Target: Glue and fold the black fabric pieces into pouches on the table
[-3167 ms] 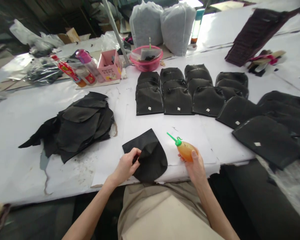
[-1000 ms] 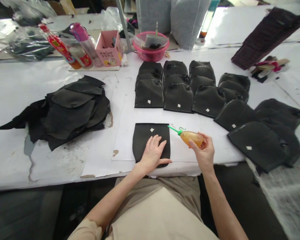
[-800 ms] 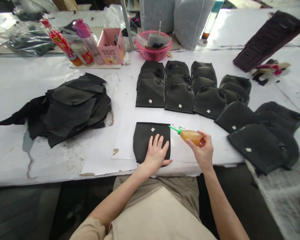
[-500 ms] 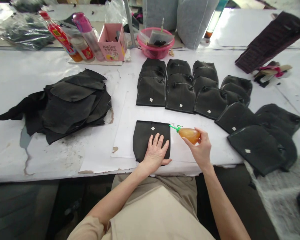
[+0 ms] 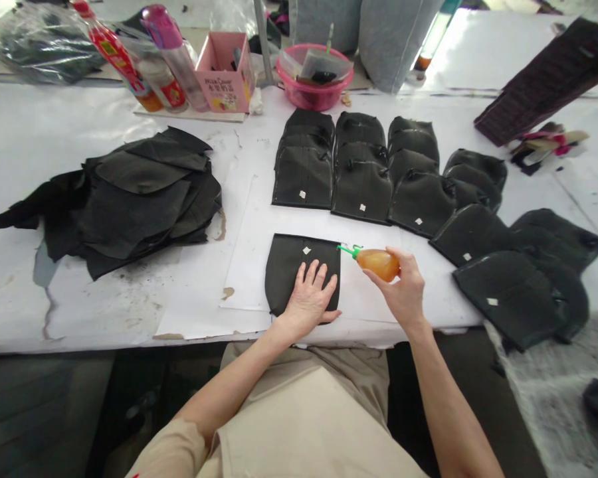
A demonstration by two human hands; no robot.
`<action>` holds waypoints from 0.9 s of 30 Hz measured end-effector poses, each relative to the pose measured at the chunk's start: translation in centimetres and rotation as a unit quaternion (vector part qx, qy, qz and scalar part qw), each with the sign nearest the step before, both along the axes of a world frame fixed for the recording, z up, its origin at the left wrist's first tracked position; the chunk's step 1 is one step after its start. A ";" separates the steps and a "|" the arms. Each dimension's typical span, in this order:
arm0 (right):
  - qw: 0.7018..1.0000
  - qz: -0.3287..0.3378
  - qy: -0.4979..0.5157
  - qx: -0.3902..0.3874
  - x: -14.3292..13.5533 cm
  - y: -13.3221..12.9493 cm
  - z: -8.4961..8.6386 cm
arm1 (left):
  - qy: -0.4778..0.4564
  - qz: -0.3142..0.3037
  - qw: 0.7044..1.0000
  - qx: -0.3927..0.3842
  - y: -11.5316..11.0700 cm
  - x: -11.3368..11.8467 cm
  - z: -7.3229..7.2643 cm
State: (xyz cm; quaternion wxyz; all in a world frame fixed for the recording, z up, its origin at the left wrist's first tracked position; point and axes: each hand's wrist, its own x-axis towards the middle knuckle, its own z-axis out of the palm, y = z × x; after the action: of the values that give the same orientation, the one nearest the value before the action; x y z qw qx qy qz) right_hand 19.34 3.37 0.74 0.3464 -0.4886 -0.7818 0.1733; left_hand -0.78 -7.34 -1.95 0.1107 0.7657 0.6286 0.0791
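Note:
Under my left hand [image 5: 311, 295] a black leather-like piece [image 5: 284, 269] lies flat on white paper; the fingers are spread over its lower right part. A small pale diamond mark [image 5: 307, 251] shows near its straight top edge. My right hand [image 5: 403, 282] grips a squeeze bottle of amber liquid [image 5: 380, 265], held on its side. The bottle's green nozzle [image 5: 347, 251] points left, its tip at the piece's upper right corner. Whether the tip touches the edge I cannot tell.
Overlapping rows of similar black pieces [image 5: 361, 186] curve round the back and right. On the left lies a heap of black pieces [image 5: 144, 192]. Farther back stand a pink box [image 5: 226, 86], a red-capped bottle [image 5: 114, 56], a pink basin [image 5: 313, 96] and a dark upright block [image 5: 543, 83].
The view has shifted slightly, so most things sit a little higher in it. My left hand stays flat on the piece, and the bottle's nozzle remains at the same corner.

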 end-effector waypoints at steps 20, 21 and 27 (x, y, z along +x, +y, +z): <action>0.998 -0.016 0.005 -0.066 1.2 -2.3 0.9 | -0.001 -0.001 1.000 0.000 -0.1 -0.1 0.1; 0.998 -0.016 0.005 -0.067 1.3 -2.5 0.9 | -0.002 0.000 1.000 -0.003 -0.1 -0.1 0.1; 0.996 -0.016 0.011 -0.084 1.9 -3.7 1.1 | -0.008 0.003 1.000 -0.002 -0.1 -0.1 0.0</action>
State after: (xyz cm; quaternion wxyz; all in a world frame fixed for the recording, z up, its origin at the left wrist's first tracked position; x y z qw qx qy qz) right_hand 21.24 -0.36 1.82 0.3156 -0.5264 -0.7526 0.2384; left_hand -0.86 -7.42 -1.93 0.1171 0.7626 0.6306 0.0838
